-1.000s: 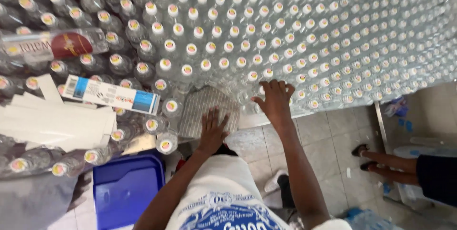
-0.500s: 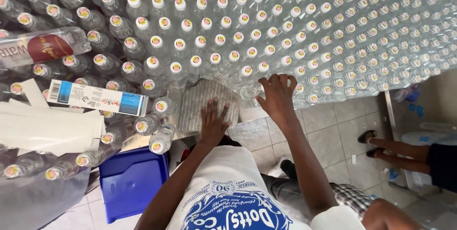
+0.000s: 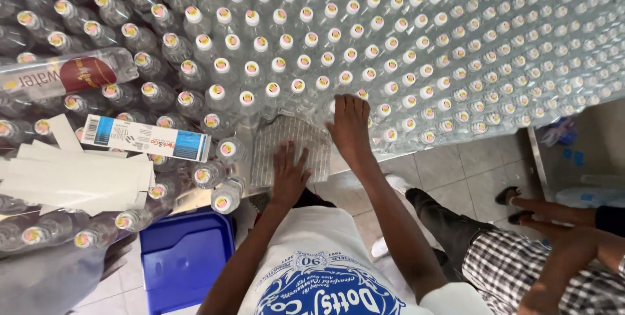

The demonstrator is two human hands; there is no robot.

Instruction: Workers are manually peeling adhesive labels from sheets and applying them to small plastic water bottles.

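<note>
- My left hand [image 3: 288,175] now lies flat and open, fingers spread, on the stack of clear ribbed sheets [image 3: 286,149] at the near edge of the table. Half a second ago it was already on this stack, so it has hardly moved; it holds nothing, it only presses down.
- My right hand [image 3: 349,129] has come closer to the left one. One second ago it was further to the right, at the edge of the bottle field; now it rests with open, slightly bent fingers at the right side of the sheets, and the fingertips touch the front row of capped bottles [image 3: 338,77]. I cannot tell if a finger is hooked around one bottle.
- The bottles themselves stand upright in tight rows over the whole table, and I see no bottle that changed place.
- I judge that both hands have gathered on the sheets, so the work now is on this stack and not on the bottles.
- At my left, a flat label strip [image 3: 146,138] with blue ends lies across the bottle caps, beside some white paper strips [image 3: 78,181]. A blue bin [image 3: 185,256] stands on the floor under the table edge.
- At the right, another person's arm [image 3: 573,263] and feet are near, well apart from my hands.
</note>
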